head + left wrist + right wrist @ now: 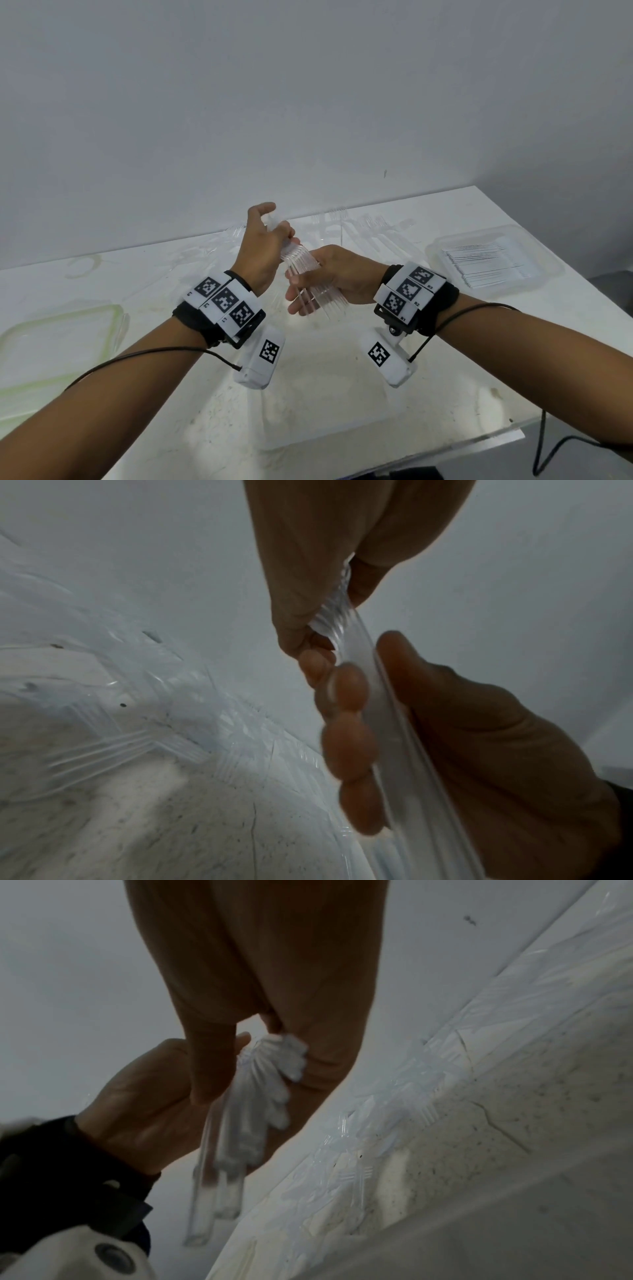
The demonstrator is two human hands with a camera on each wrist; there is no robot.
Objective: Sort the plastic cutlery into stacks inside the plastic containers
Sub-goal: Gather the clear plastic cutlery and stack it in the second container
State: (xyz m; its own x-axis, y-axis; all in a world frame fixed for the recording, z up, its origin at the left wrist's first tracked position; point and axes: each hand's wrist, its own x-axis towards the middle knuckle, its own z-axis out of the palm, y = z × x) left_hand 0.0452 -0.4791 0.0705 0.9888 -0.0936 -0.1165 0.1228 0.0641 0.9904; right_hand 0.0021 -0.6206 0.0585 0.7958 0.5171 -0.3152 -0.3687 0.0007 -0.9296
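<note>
Both hands hold one bundle of clear plastic forks (295, 254) above the middle of the table. My left hand (265, 240) grips the bundle's upper end with curled fingers. My right hand (327, 279) wraps round the lower end, where the tines (323, 303) stick out toward me. The left wrist view has the left hand (308, 588) pinching the bundle (356, 653) against the right hand (479, 737). From the right wrist, the bundle (263, 1091) fans out between the right hand (274, 961) and the left hand (143, 1096).
A clear container (548, 260) at the right holds a neat stack of white cutlery (489, 265). A green-rimmed container (113, 315) sits at the left. Loose clear cutlery (363, 226) lies piled along the table's back edge by the wall. The table's front edge (411, 442) is near.
</note>
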